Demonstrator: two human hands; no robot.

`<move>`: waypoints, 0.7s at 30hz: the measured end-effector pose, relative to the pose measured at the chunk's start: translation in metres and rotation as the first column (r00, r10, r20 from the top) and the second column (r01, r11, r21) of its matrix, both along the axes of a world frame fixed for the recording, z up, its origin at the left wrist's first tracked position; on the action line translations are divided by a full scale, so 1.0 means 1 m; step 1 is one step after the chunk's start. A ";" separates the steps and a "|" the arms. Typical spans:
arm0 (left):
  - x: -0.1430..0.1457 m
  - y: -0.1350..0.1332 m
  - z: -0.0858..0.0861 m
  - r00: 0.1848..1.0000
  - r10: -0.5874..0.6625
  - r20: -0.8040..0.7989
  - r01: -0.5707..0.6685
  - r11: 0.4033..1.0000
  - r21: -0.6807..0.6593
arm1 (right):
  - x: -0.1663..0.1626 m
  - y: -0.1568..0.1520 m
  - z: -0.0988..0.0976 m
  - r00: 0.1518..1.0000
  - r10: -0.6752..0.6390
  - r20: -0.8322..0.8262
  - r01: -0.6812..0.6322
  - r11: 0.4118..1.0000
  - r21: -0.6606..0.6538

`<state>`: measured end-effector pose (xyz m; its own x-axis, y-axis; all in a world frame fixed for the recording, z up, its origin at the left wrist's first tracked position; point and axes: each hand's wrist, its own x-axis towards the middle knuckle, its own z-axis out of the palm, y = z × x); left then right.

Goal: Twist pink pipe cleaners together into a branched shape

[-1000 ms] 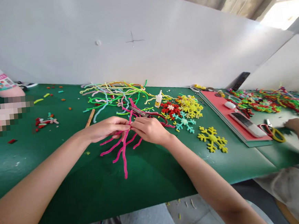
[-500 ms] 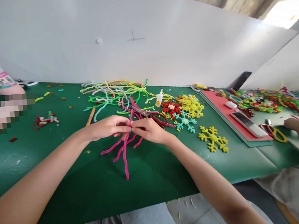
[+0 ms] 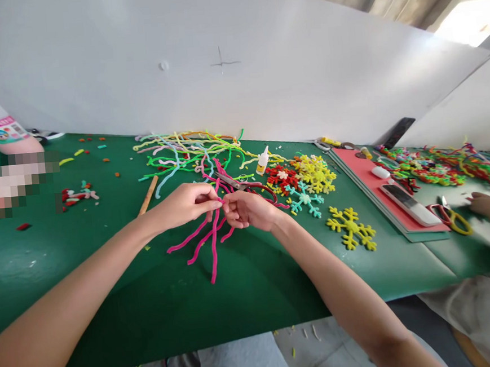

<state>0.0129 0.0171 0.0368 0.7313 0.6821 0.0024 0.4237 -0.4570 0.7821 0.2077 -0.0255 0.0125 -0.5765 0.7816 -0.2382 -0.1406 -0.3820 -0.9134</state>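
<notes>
- pink pipe cleaners [image 3: 213, 252] pinched by the left hand [image 3: 189, 205]
- right hand [image 3: 249, 208] pinching them too, fingers curled
- red-handled scissors [image 3: 240, 186] lying just beyond the right hand

Fuzzy stems [image 3: 214, 254]; glossy tabletop [image 3: 162, 314], perhaps vinyl.

At the far left there is a large bottle [image 3: 3, 130] with a pink label, only partly in view. A white wall [image 3: 112, 64] stands behind — it carries a dark cross mark [image 3: 221, 64]. To the right, a red folder [image 3: 359, 173] bears a white device [image 3: 414, 206], and scissors [image 3: 446, 212] lie at its edge.
</notes>
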 end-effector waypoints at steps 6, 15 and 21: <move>0.002 -0.001 -0.005 0.995 0.049 0.089 -0.060 0.990 0.127 | -0.015 -0.007 -0.005 0.974 -0.224 -0.017 0.225 0.970 0.088; 0.004 -0.003 -0.009 0.994 0.010 0.110 -0.048 0.937 0.347 | -0.030 -0.008 -0.010 0.893 -0.443 -0.085 0.450 0.884 0.125; 0.005 -0.004 -0.010 0.993 -0.011 0.120 -0.040 0.911 0.410 | -0.028 -0.008 -0.008 0.888 -0.454 -0.070 0.459 0.874 0.157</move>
